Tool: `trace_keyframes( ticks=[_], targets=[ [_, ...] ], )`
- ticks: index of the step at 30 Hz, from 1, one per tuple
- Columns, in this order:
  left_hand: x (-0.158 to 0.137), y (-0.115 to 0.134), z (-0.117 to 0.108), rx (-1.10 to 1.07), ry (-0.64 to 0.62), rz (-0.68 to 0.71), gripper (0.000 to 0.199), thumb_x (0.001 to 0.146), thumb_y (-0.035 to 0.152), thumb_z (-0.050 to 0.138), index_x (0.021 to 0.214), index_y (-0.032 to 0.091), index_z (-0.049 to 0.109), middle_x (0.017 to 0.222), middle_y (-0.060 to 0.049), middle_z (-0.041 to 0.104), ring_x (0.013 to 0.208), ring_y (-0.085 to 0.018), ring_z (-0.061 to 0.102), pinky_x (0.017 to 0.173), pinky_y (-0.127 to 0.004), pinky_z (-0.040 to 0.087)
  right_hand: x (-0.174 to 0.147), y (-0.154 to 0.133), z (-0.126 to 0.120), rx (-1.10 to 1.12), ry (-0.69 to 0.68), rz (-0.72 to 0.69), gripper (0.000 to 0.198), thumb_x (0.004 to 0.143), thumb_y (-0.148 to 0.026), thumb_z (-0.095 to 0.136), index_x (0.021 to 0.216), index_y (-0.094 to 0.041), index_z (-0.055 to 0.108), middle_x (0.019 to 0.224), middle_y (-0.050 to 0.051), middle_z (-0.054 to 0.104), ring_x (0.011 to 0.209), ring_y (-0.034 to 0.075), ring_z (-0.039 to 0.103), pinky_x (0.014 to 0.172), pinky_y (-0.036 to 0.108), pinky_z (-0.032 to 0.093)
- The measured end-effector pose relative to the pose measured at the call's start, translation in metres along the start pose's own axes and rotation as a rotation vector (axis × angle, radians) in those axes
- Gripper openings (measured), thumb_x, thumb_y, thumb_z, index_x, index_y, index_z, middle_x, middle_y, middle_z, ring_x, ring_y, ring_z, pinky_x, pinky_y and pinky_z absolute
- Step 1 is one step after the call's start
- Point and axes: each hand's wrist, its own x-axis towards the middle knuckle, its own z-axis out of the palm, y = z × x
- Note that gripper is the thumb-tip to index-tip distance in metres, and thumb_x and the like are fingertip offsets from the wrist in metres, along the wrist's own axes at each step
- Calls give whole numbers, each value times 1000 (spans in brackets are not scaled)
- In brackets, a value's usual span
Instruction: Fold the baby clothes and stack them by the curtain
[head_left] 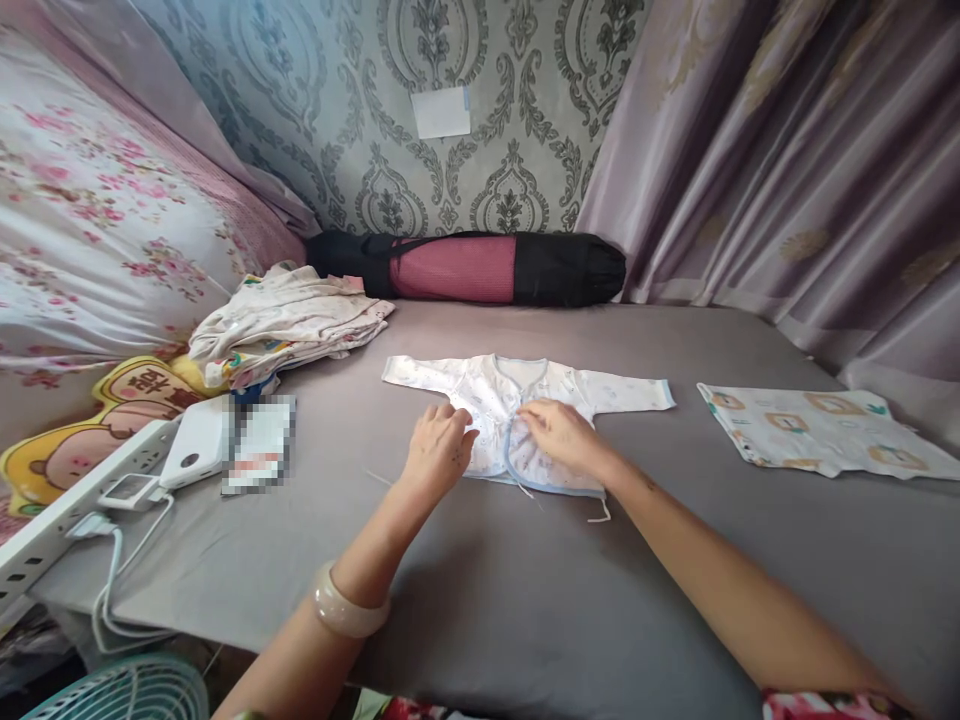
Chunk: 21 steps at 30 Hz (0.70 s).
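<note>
So the little white shirt (491,395) lies spread on the grey sheet (525,580); the right hand (559,430) has its fingers pinched at the front edging; the left hand (439,445) curls by the other side, can't tell if it's gripping.

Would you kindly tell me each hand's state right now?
Left hand: curled at the baby shirt; whether holding cannot be told.
Right hand: curled at the baby shirt's front; hold likewise unclear.

Pink-and-black roll (457,268) by patterned wall (352,105), white power strip (71,510), apparently a fan (127,690)
</note>
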Motion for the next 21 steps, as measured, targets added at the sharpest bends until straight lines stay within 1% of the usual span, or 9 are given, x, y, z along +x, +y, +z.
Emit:
trace_keyframes(
  ticks=[2,5,7,9,11,15,17,19,21],
  targets=[
    [10,13,3,7,-16,28,18,94,24,46,96,17,62,98,-10,63,93,-25,57,80,-35,44,25,8,-9,-3,65,78,31,91,-24,41,97,-20,71,93,4,72,87,17,64,75,25,43],
    [21,22,15,-2,-68,52,21,94,22,44,92,17,64,95,-10,64,93,-24,57,79,-33,43,58,15,-11,-79,45,191,26,86,-19,46,83,-19,72,82,4,71,79,16,63,65,23,39],
    [23,23,26,-3,-74,47,19,94,24,46,93,17,64,94,-9,64,93,-24,58,80,-34,43,76,17,-4,-147,6,278,24,83,-18,48,79,-18,72,82,5,71,78,17,63,62,23,37],
    [24,22,34,-9,-58,37,19,94,28,48,93,17,63,93,-9,64,92,-24,57,81,-34,43,89,17,3,-192,-40,360,21,82,-20,52,82,-18,72,87,7,72,82,18,64,63,24,38],
    [22,21,41,-14,-31,31,20,94,32,48,93,18,62,94,-9,63,92,-24,56,82,-35,43,98,17,8,-205,-83,410,18,80,-24,55,84,-19,72,92,9,72,85,20,65,64,25,39],
    [18,22,50,-19,31,38,17,93,32,51,97,17,57,105,-10,58,99,-25,52,86,-37,42,104,18,6,-209,-147,404,15,78,-24,59,83,-18,72,91,10,73,83,21,66,65,26,41],
    [17,23,55,-32,40,38,16,93,30,51,100,16,55,110,-11,55,102,-26,49,88,-38,42,102,17,5,-226,-159,377,17,81,-24,56,87,-19,72,98,10,72,90,22,65,72,27,42],
    [17,22,59,-54,36,31,17,93,30,50,101,16,53,113,-11,54,104,-26,48,90,-38,41,97,17,6,-274,-104,333,22,87,-23,50,96,-18,70,110,12,69,104,24,61,84,30,41],
    [17,21,61,-74,32,25,18,93,32,50,102,16,52,114,-11,53,105,-26,47,91,-39,41,92,18,9,-349,-14,269,27,91,-22,44,104,-17,67,118,15,65,113,25,56,94,33,37]
  ],
)
